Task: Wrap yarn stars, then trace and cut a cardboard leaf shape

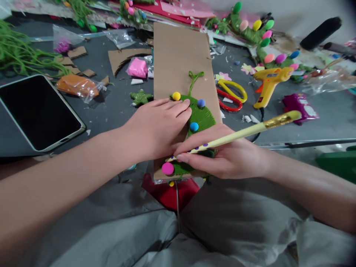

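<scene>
My right hand [222, 155] grips a pale yellow pencil [236, 136] with purple dots, its lower end close to a pink ball [167, 169]. Under both hands is a green yarn-wrapped ring [204, 115] with a yarn bow on top, lying on a cardboard sheet [180, 48]. Spread flat with its palm down, my left hand [161, 126] presses on the ring's left part. Around the ring sit a yellow ball [176, 96], a purple-blue ball [201, 103] and a blue ball [194, 127]. The hands hide the ring's middle.
A phone [41, 111] and an orange clay packet [78, 86] are at left. Near the cardboard lies a green yarn star [141, 97]. To the right are scissors [230, 98], a yellow glue gun [271, 83] and a purple packet [300, 107]. Green yarn [22, 52] heaps at far left.
</scene>
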{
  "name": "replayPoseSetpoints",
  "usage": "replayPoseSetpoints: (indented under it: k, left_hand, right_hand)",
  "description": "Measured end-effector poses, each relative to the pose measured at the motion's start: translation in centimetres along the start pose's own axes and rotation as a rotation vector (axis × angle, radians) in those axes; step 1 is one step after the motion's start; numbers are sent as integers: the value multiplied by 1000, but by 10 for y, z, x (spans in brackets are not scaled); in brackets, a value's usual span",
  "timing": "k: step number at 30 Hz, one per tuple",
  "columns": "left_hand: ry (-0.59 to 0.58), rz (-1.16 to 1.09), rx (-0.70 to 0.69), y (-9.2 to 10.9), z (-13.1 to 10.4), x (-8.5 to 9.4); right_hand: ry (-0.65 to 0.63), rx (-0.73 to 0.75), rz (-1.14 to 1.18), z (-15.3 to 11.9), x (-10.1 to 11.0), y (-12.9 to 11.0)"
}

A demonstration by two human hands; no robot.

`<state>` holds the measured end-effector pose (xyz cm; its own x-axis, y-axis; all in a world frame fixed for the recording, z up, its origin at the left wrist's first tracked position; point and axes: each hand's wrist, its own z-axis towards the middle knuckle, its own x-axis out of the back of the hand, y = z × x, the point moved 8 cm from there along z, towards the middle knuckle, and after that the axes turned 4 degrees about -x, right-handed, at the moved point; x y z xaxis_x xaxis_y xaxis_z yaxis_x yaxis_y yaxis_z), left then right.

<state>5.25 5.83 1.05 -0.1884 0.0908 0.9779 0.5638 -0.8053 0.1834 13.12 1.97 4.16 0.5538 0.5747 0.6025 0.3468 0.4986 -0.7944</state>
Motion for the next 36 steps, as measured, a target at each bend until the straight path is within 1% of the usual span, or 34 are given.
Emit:
replayPoseSetpoints:
  k: [3, 5, 8, 11, 13, 16, 19, 21, 23, 25, 26, 28, 30, 32, 33, 36]
  left_hand:
    - [7, -4, 3, 1, 0, 1]
    - [3, -5, -1, 2, -1, 1]
    - [-10, 14, -12, 2, -1, 1]
    - [-13, 34, -20, 2, -1, 1]
    - [-19, 35, -11, 1, -2, -1]
    - [-14, 19, 11, -1, -3, -1]
    - [-10, 15, 17, -1, -6, -2]
    - [-18, 24, 22, -2, -7, -2]
    - [-24, 31, 26, -4, -6, -2]
    - [-20, 40, 27, -6, -5, 0]
    - [-16, 44, 29, -8, -3, 1]
    - [-7, 50, 32, -10, -1, 2]
    - [-7, 47, 29, -11, 2, 3]
    - [-6, 42, 26, -11, 3, 2]
    - [-1, 42, 27, -11, 3, 2]
    - [34, 58, 20, -9, 2, 3]
  right_hand:
    - [18, -90, 18, -1, 3, 9]
    - [29, -100, 41, 0, 2, 10]
    - [10, -89, 74, 3, 0, 9]
    - [5, -139, 120, 1, 5, 11]
    - [77, -165, 129, -4, 18, 11]
    - [282, -171, 106, -17, 49, 11]
    - [465, -124, 123, -29, 74, 12]
    - [541, -123, 111, -33, 85, 18]
    - [592, -185, 33, -35, 93, 31]
    - [604, -265, -86, -35, 96, 46]
    - [581, -302, -155, -33, 95, 53]
    - [504, -362, -233, -29, 89, 66]
    - [425, -416, -250, -25, 81, 76]
    - [387, -450, -198, -21, 75, 83]
    - [389, -458, -139, -19, 74, 84]
    - [457, -471, 107, -15, 75, 86]
